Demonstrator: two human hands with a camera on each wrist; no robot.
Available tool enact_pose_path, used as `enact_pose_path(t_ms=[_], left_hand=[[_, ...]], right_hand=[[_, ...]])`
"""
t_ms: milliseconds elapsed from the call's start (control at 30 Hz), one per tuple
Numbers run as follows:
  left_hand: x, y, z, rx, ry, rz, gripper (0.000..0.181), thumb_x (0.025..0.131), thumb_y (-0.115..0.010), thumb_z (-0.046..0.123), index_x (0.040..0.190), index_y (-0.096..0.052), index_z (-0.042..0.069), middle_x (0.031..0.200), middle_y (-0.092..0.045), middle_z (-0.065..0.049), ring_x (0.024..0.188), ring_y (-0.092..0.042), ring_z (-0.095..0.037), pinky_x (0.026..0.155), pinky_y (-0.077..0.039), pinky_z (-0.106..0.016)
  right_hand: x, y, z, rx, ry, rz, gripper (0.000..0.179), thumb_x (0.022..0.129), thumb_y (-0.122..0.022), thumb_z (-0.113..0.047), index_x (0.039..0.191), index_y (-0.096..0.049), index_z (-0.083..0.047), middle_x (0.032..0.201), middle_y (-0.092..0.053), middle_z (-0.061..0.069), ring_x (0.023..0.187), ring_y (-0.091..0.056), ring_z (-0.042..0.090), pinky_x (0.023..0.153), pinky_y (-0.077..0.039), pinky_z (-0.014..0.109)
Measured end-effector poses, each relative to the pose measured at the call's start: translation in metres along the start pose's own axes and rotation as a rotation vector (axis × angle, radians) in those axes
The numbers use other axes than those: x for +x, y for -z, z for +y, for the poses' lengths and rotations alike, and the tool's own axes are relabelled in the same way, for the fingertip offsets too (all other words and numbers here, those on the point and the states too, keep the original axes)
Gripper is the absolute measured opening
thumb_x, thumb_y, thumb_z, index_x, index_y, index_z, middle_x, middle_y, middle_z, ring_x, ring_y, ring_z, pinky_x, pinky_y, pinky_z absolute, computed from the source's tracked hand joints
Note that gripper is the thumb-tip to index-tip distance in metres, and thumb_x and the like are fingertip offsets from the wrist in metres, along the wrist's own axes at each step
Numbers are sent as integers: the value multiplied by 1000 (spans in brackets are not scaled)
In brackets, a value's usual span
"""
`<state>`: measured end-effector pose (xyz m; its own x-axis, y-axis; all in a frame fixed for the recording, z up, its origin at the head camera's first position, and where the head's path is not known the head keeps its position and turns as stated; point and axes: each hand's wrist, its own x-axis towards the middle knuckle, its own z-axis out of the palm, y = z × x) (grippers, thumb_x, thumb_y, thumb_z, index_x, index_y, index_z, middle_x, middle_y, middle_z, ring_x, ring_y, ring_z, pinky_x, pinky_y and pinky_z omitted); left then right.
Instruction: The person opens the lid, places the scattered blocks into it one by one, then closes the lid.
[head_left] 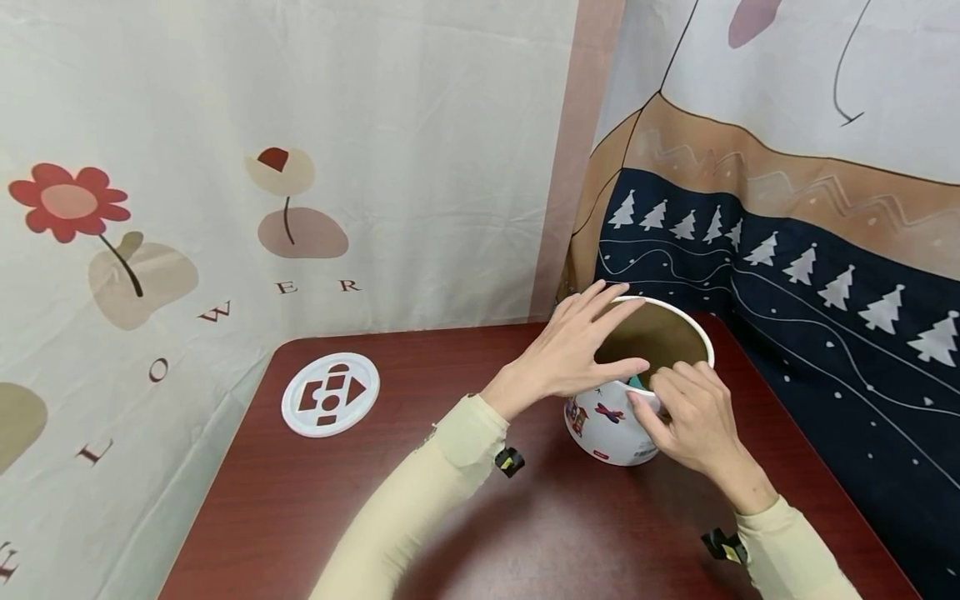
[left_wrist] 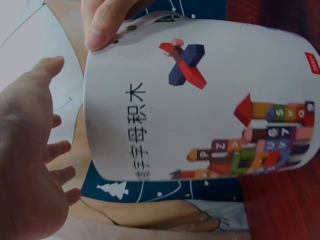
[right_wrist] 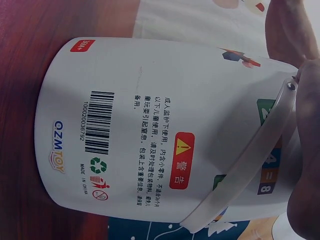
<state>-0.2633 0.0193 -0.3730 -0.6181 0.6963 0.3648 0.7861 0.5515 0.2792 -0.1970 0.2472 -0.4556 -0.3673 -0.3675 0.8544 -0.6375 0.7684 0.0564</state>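
A white toy-block bucket (head_left: 611, 433), printed with colourful blocks, stands upright on the table. My right hand (head_left: 693, 417) grips its near rim, thumb outside and fingers curled over the edge. My left hand (head_left: 573, 346) hovers over the rim's left side, fingers spread and straight; in the left wrist view this hand (left_wrist: 30, 150) is apart from the bucket wall. A white strap handle (right_wrist: 240, 165) hangs slanted along the bucket's side in the right wrist view. Inside the rim a small teal patch (head_left: 636, 382) shows; most of the interior is hidden.
A white round lid (head_left: 367, 392) with several shaped cut-outs lies flat at the table's left. The dark red table (head_left: 480, 533) ends just beyond the bucket. Behind it hangs a pale printed curtain (head_left: 420, 167), and a navy cloth with trees (head_left: 825, 350) hangs at the right.
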Motion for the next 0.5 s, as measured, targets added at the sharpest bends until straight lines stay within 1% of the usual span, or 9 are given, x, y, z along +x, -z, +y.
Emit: enact_pose_path(t_ms=[100,233,367,500], left_hand=[[-10,5,-5,-11,-4,36,81,106,-71,59,175,-42,28,186,-34,-4,177,-24,-31,142,-27,-59],[-27,11,-15,-10,-10,88,78,107,-71,56,174,-44,26,184,-38,-5,176,-27,-31,141,-29,-59],[-48,16,-28,31,-3,131,77,106,-72,56,172,-47,24,182,-43,-6,175,-31,-32,139,-32,-60],[-73,21,-41,68,31,143,77,106,-72,55,171,-49,22,181,-44,-6,174,-34,-34,137,-34,-61]], right_hand=[[1,0,0,-2,5,4,55,114,-53,-47,72,-53,-12,64,-45,1,63,-42,19,65,-31,37],[2,0,0,-4,10,10,55,113,-54,-46,70,-51,-12,65,-45,1,63,-42,19,65,-30,37],[1,1,0,-3,-1,11,56,113,-54,-47,69,-48,-13,65,-43,0,63,-42,19,65,-29,37],[0,1,-1,0,-18,3,56,113,-53,-49,69,-48,-13,65,-43,0,64,-42,19,66,-29,36]])
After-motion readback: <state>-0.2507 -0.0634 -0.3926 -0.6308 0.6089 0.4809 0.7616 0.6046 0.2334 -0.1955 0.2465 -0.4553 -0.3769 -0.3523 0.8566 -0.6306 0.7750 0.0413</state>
